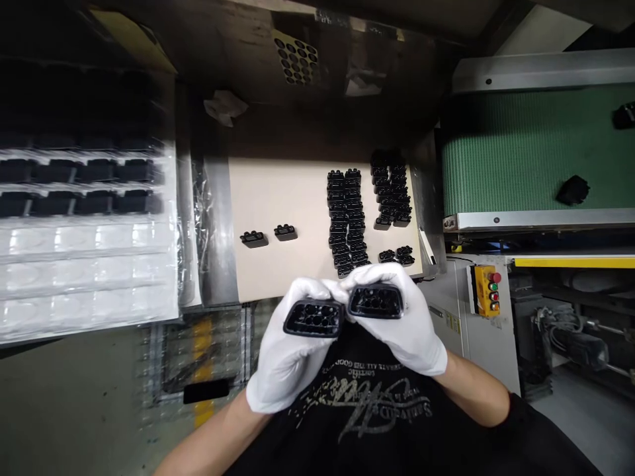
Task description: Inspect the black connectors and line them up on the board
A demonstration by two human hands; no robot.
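In white gloves, my hands are side by side in front of my chest. My left hand (pixel 292 357) is closed around a black hollow plastic part (pixel 313 318), whose ribbed cavity faces up. A like black plastic part (pixel 376 301) sits in my right hand (pixel 411 324), its cavity also showing. Beyond them, on a pale board (pixel 282 178), stand two long rows of black parts (pixel 346 221) and a second cluster of black parts (pixel 391 188). Two single black parts (pixel 270 236) lie toward the board's left, and a small group (pixel 395 255) is at its lower right.
To the left, a clear plastic tray (pixel 89 271) holds rows of black parts. A green conveyor belt (pixel 520 152) with black pieces runs at the right. Below it is a yellow button box (pixel 487 291). A white pen-like item (pixel 426 246) lies beside the board.
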